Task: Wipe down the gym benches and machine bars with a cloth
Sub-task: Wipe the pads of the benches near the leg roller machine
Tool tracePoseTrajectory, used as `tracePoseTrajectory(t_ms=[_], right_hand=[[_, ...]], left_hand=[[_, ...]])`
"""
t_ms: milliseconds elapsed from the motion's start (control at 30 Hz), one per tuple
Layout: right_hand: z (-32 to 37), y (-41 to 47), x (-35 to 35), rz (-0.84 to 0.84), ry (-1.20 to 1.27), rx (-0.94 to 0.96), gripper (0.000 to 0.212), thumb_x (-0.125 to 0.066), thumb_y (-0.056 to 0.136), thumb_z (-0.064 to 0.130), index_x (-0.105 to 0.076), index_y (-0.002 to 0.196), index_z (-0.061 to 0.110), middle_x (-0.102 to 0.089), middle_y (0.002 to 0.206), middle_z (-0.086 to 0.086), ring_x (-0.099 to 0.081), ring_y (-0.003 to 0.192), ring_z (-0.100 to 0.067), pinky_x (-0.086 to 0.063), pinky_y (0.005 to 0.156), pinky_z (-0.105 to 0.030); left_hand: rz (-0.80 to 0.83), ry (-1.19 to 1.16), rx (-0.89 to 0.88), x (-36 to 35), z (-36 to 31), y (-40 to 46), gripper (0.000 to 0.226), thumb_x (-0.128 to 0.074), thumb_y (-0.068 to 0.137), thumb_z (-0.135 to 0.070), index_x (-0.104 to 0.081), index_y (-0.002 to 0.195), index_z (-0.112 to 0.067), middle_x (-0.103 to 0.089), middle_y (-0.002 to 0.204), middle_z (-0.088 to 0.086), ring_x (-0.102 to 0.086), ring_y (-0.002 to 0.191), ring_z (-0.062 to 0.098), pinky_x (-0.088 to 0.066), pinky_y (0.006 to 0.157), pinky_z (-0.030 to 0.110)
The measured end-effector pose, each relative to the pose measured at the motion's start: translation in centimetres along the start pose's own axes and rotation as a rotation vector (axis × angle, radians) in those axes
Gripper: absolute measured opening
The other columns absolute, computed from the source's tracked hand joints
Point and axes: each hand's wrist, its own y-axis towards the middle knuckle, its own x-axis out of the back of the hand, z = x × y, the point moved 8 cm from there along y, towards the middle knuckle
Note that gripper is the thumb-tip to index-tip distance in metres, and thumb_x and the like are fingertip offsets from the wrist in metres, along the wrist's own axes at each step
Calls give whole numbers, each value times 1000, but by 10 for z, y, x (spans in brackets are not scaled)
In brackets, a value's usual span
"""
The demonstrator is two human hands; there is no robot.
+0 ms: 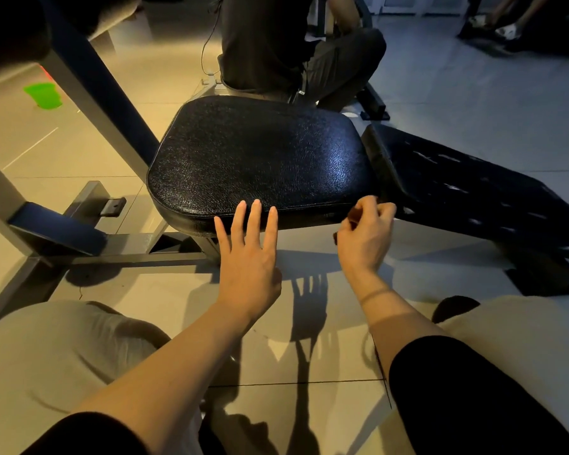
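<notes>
Knees in pale trousers (pixel 63 349) frame the bottom of the view; above them the left hand (pixel 248 254) lies flat, fingers straight, touching the front edge of the black seat pad (pixel 260 156). The right hand (pixel 363 234) is curled at the pad's right corner, perhaps pinching something small and dark; I cannot tell what. No cloth is clearly visible, so wiping seems barely begun, with the backrest (pixel 473 198) and frame bars (pixel 89 103) left

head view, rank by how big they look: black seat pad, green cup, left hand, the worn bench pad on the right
1. Black seat pad and worn bench pad: both largest; too alike to rank, and the frame edge cuts off the bench pad.
2. Left hand: it looks large partly because it is near the camera.
3. Green cup: smallest, and farther off.
</notes>
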Motion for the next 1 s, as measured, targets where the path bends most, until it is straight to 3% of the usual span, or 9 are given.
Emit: tracePoseTrajectory(t_ms=[133,300,367,500,567,667,767,867,1000], right_hand=[[39,-30,-26,116,43,150,22,-66,75,0,-56,91,9,-47,105,-15,-54,90,-36,-46,71,-33],[82,-66,-36,224,32,554,18,-69,78,0,-61,92,8,-52,96,-16,-55,83,-32,-47,55,-32],[71,-59,-28,178,4,485,18,-70,77,4,-60,91,10,-52,97,-14,-56,84,-31,-50,54,-34],[11,-22,5,-30,61,-21,22,-69,79,4,-55,96,10,-48,107,-12,-56,94,-33,-43,74,-30],[4,-13,7,-63,133,-119,25,-69,78,2,-53,97,8,-46,110,-13,-57,93,-33,-41,78,-27],[26,-22,-11,14,161,-75,31,-68,69,0,-52,94,9,-46,107,-12,-55,88,-34,-43,77,-31],[52,-47,-29,109,164,82,35,-68,65,-1,-52,94,9,-44,107,-13,-54,88,-32,-49,76,-38],[59,-58,-39,215,174,190,39,-72,68,-4,-53,99,12,-43,113,-9,-52,95,-23,-50,78,-26],[43,-44,-23,195,228,98,31,-69,71,-6,-58,94,12,-46,104,-2,-52,86,-15,-38,73,-12]], left_hand=[[-34,10,-47,0,6,-3,103,-81,65,-22,-27,151,-10,-22,156,20,-11,145,39,-8,114,63],[-57,7,-42,0,4,-2,100,-81,64,-22,-30,150,-10,-24,155,20,-13,144,39,-11,113,66],[-68,5,-37,0,3,-2,101,-82,64,-23,-31,149,-10,-26,154,21,-14,144,40,-12,113,66],[-77,-4,-32,1,4,-2,104,-84,62,-23,-31,149,-9,-26,154,22,-13,144,40,-9,113,65],[-70,-11,-41,1,5,-2,104,-84,61,-22,-31,149,-10,-25,155,21,-12,144,39,-8,113,64],[-62,-10,-61,0,7,-4,102,-82,63,-21,-30,150,-10,-23,156,20,-11,145,38,-8,114,63],[-60,-11,-73,0,8,-5,100,-81,64,-21,-30,150,-10,-22,156,19,-12,145,38,-10,114,64],[-61,-14,-59,0,7,-4,100,-81,65,-22,-29,150,-10,-23,156,20,-11,145,38,-10,114,64],[-76,-10,-41,1,2,-3,104,-83,62,-25,-30,150,-8,-26,153,23,-14,143,42,-15,112,66]])
